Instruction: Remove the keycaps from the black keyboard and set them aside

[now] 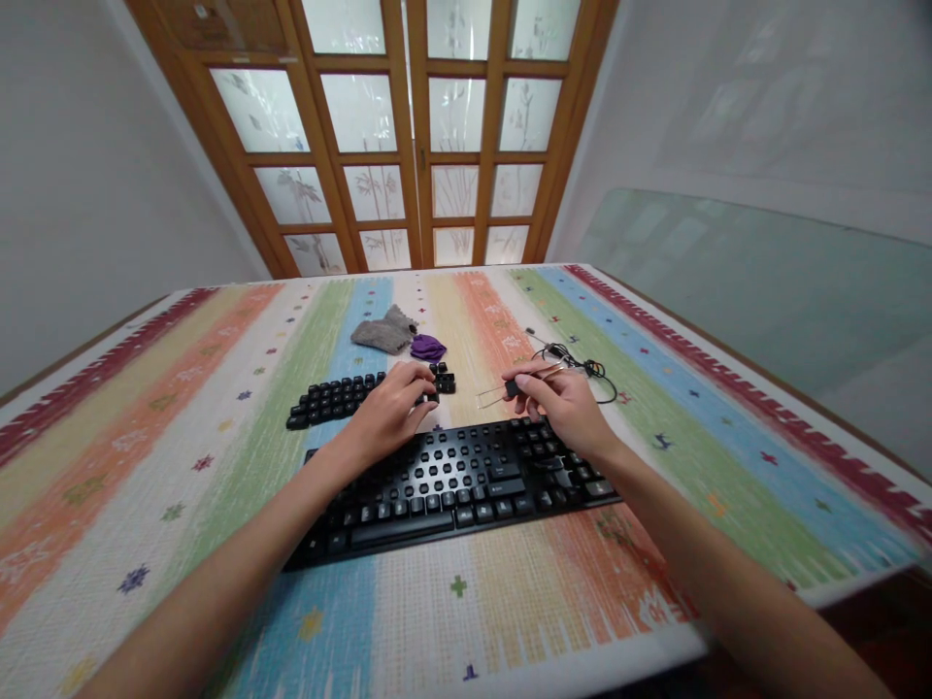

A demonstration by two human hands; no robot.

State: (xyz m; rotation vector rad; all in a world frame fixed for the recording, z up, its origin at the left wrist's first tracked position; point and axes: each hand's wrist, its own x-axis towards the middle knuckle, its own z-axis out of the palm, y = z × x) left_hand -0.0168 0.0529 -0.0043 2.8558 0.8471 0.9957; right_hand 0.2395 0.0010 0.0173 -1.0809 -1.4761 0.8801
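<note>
A black keyboard (452, 478) lies at lower centre, many of its keys bare. Loose keycaps (331, 398) sit in rows just behind it, directly on the striped tabletop (502, 602); I see no container. My left hand (397, 398) curves half-closed among them; whether it grips one, I cannot tell. My right hand (559, 396), right of centre, pinches a wire tool (512, 388). I judge the step as arranging keycaps, calling next for light fingertip precision.
</note>
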